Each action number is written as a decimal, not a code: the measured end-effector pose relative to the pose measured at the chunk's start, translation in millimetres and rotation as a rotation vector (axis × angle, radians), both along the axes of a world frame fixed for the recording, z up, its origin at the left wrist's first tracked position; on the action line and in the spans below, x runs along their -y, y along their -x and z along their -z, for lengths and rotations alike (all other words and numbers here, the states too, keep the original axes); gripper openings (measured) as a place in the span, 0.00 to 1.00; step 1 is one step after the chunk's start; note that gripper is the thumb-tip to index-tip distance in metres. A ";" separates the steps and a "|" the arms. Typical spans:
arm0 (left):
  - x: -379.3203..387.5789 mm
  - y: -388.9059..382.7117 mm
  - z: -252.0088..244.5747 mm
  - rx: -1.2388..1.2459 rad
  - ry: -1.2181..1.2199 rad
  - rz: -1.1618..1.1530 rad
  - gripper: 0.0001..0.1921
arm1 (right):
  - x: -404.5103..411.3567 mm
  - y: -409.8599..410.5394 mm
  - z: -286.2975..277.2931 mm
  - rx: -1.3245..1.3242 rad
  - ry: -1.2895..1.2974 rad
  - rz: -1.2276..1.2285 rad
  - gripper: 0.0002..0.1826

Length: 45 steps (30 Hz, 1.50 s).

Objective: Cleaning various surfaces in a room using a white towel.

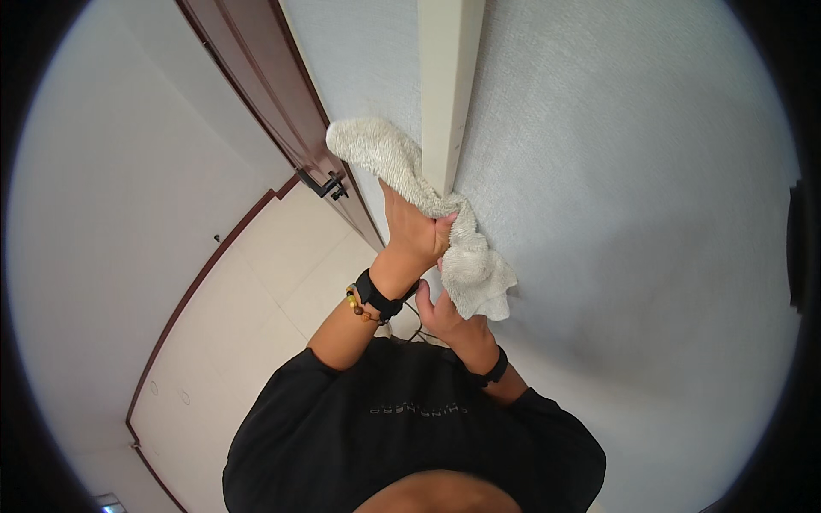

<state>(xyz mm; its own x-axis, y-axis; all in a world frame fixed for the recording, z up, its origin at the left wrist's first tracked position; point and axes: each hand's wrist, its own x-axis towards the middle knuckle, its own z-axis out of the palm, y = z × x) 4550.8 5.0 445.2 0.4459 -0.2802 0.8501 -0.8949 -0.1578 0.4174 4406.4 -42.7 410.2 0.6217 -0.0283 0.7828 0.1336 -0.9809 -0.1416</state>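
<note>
An off-white terry cloth stretches from beside the brown door frame, across the lower end of a cream rectangular post, down to the right. My left hand holds its middle part, thumb against the twisted cloth, with the other fingers mostly hidden by it. The bunched lower end lies over my right hand. That hand's thumb stands out to the left, and its fingers are largely covered. Both hands are close together, just below the post's end. A black band and a beaded bracelet circle my left wrist; another black band is on the right.
A pale textured wall rises along the right. At the left are a brown door frame with a black handle or bracket, a light tiled floor and a dark red skirting. Thin dark cables lie behind my wrists.
</note>
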 end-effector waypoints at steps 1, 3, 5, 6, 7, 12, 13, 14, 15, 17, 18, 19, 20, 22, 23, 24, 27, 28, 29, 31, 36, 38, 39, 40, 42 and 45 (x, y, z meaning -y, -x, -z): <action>-1.5 1.8 5.4 0.040 0.000 -0.001 0.33 | -1.6 2.4 13.0 -0.043 -0.067 -0.009 0.25; -4.6 8.7 11.6 0.049 -0.042 -0.049 0.31 | -4.4 5.8 26.6 -0.082 -0.138 -0.013 0.26; -10.4 10.8 22.1 0.061 -0.082 -0.100 0.29 | -6.5 6.3 35.5 -0.105 -0.134 -0.010 0.25; -13.1 10.8 29.5 0.073 -0.136 -0.122 0.29 | -7.1 7.1 35.1 -0.104 -0.136 -0.004 0.25; -15.1 10.7 37.2 0.086 -0.190 -0.144 0.30 | -7.9 8.4 33.0 -0.124 -0.163 -0.028 0.25; -12.9 12.7 55.5 -0.002 -0.222 -0.196 0.32 | -8.1 17.3 28.7 -0.126 -0.203 -0.069 0.28; -11.4 11.8 47.0 0.098 -0.216 -0.217 0.33 | -9.3 19.8 28.0 -0.126 -0.248 -0.081 0.29; -10.0 12.6 36.3 0.102 -0.219 -0.205 0.33 | -10.7 23.2 26.7 -0.124 -0.294 -0.094 0.31; -5.5 11.5 23.0 0.092 -0.137 -0.151 0.33 | -11.7 25.5 22.6 -0.117 -0.297 -0.070 0.31; -5.9 13.2 -1.2 0.088 -0.065 -0.092 0.33 | -16.2 33.3 2.0 -0.184 -0.355 -0.088 0.36; -9.2 15.6 -11.2 0.089 -0.045 -0.092 0.32 | -17.5 38.7 -8.3 -0.177 -0.363 -0.076 0.36; -11.3 17.1 -18.4 0.090 -0.026 -0.091 0.32 | -17.6 43.2 -18.4 -0.154 -0.325 -0.077 0.35; -9.8 15.0 -21.7 0.138 0.019 -0.115 0.31 | -17.5 47.0 -24.8 -0.132 -0.288 -0.079 0.33; -7.2 17.8 -26.8 0.184 0.017 -0.129 0.32 | -14.3 52.2 -26.9 -0.142 -0.320 -0.083 0.33; -5.4 19.1 -28.5 0.222 0.023 -0.154 0.32 | -12.5 55.0 -27.1 -0.161 -0.343 -0.096 0.33; -8.8 18.3 -20.3 0.239 -0.016 -0.220 0.32 | -14.2 56.8 -30.6 -0.143 -0.361 -0.098 0.33; -2.6 6.3 0.2 0.342 0.072 -0.179 0.35 | -15.6 57.6 -26.7 -0.156 -0.414 -0.064 0.32; -3.6 7.3 2.0 0.355 0.050 -0.162 0.35 | -13.9 56.2 -25.7 -0.169 -0.399 -0.055 0.32; -6.1 9.4 4.0 0.284 0.049 -0.136 0.35 | -13.3 55.3 -24.3 -0.183 -0.383 -0.047 0.31; -9.5 12.3 10.8 0.220 0.034 -0.108 0.36 | -11.1 54.0 -21.7 -0.173 -0.409 -0.050 0.30; -14.8 19.9 12.8 0.054 -0.114 -0.074 0.34 | -9.0 47.7 -17.6 -0.147 -0.386 -0.049 0.27; -13.8 22.3 5.5 0.070 -0.118 -0.059 0.32 | -8.1 47.3 -17.8 -0.150 -0.391 -0.047 0.27; -14.2 23.1 4.3 0.074 -0.116 -0.064 0.32 | -7.9 47.0 -17.4 -0.145 -0.377 -0.038 0.26; -15.3 23.5 1.8 0.079 -0.114 -0.070 0.31 | -8.4 47.5 -16.2 -0.140 -0.363 -0.029 0.26; -13.8 24.6 -9.0 0.088 -0.092 -0.052 0.32 | -9.3 50.2 -7.8 -0.140 -0.370 -0.025 0.25; -8.4 29.6 -28.9 0.092 -0.060 -0.044 0.31 | -7.2 57.7 0.9 -0.129 -0.363 -0.016 0.22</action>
